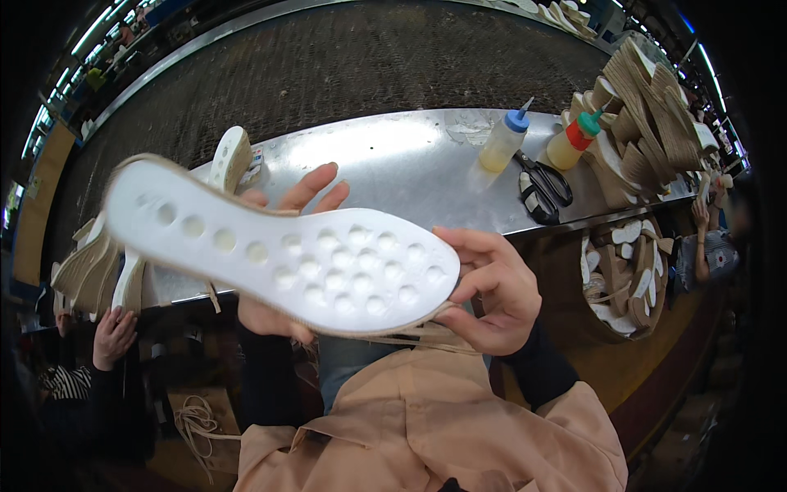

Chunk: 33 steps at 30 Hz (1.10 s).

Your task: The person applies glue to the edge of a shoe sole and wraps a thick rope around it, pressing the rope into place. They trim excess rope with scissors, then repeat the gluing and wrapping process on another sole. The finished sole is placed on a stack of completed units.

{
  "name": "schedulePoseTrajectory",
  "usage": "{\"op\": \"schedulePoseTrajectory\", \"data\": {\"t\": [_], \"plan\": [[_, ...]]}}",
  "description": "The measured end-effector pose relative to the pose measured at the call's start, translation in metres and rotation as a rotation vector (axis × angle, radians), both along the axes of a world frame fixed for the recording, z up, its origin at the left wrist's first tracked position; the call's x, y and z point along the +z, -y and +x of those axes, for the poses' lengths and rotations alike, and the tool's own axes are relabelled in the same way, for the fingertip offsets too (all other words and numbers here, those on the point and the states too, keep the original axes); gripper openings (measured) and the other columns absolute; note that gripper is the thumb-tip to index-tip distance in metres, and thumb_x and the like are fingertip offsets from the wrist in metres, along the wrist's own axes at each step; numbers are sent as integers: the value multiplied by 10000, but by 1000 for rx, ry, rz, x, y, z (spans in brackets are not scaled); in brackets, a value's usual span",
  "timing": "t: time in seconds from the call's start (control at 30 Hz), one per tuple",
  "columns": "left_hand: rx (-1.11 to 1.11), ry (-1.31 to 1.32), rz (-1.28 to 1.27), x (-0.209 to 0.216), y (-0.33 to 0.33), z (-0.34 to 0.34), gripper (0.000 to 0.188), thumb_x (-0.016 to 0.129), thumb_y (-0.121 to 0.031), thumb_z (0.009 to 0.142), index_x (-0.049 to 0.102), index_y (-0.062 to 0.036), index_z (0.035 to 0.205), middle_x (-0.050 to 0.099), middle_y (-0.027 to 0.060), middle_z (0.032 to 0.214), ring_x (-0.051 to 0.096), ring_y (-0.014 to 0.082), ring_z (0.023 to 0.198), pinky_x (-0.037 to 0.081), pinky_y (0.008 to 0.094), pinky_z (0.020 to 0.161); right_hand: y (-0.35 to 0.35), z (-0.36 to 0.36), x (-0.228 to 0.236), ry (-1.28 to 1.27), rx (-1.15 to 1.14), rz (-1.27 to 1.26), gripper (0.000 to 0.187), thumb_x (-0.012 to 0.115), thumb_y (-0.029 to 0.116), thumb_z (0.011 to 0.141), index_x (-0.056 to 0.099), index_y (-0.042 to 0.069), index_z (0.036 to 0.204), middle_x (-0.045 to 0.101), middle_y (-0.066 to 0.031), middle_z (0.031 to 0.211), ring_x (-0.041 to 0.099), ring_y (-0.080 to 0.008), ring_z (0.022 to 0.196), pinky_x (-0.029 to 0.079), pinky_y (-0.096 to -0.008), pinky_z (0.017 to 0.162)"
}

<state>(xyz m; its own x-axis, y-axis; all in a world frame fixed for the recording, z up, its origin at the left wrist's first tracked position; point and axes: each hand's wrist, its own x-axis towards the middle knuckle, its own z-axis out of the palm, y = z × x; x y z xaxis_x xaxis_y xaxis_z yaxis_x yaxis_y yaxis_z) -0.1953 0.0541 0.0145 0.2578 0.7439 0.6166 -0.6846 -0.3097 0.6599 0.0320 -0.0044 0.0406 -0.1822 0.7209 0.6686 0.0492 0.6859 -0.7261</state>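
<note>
- Two hands on one white shoe sole point(279, 250), held up near the chest w/ dimpled underside facing the camera, jute-wrapped edge showing.
- Left hand point(283, 246) sits behind the sole's middle, fingers curled round it, tips poking over the far edge.
- Right hand point(492, 291) grips the wide toe end, fingers closed on the rim.
- Far side: metal table point(393, 156) w/ two squeeze bottles point(504, 139), black scissors point(543, 184).
- Far right, stacked soles point(648, 115); another person's hand point(115, 332) low left.

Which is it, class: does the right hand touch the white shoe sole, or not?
Touching: the head view shows the right hand fingers curled around the toe end of the white shoe sole.
</note>
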Motion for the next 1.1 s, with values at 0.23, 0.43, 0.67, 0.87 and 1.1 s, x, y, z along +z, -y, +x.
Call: {"op": "schedulePoseTrajectory", "data": {"t": [0.23, 0.43, 0.67, 0.87, 1.1], "plan": [[-155, -658, -825, -15, 1, -16, 482, 637, -297, 896, 504, 55, 1199, 594, 127, 1145, 618, 121, 896, 503, 253, 788, -14, 14, 32, 299, -259, -118, 162, 710, 20, 738, 560, -29, 777, 627, -225, 980, 665, -249, 779, 527, -277, 681], [342, -1061, 60, 51, 22, -3, 460, 726, -190, 775, 550, 27, 1141, 598, 166, 1110, 607, 228, 946, 474, 337, 825, -13, 10, 47, 527, -228, -152, 180, 671, 37, 770, 513, -11, 840, 567, -191, 823, 605, -326, 699, 499, -353, 613], [544, -1145, 431, 49, 18, 59, 529, 642, -35, 661, 507, 15, 1170, 568, 185, 1101, 536, 362, 1064, 367, 469, 967, -3, -4, 61, 716, -241, -14, 430, 741, 43, 712, 532, -20, 1083, 609, -150, 899, 607, -296, 682, 494, -328, 598], [593, -1064, 363, 45, 28, 52, 466, 664, -39, 627, 562, -33, 1082, 581, 127, 1070, 562, 313, 1024, 392, 432, 895, 3, 19, 97, 957, -130, -130, 192, 728, 132, 733, 572, 32, 780, 584, -99, 697, 601, -293, 623, 468, -356, 530], [625, -981, 433, 44, 38, 42, 453, 698, -36, 576, 594, -84, 1014, 585, 64, 1026, 578, 255, 981, 383, 373, 824, -5, 16, 109, 763, 38, -160, 184, 751, 127, 733, 607, 37, 664, 513, -71, 556, 511, -248, 493, 397, -325, 472]]}}
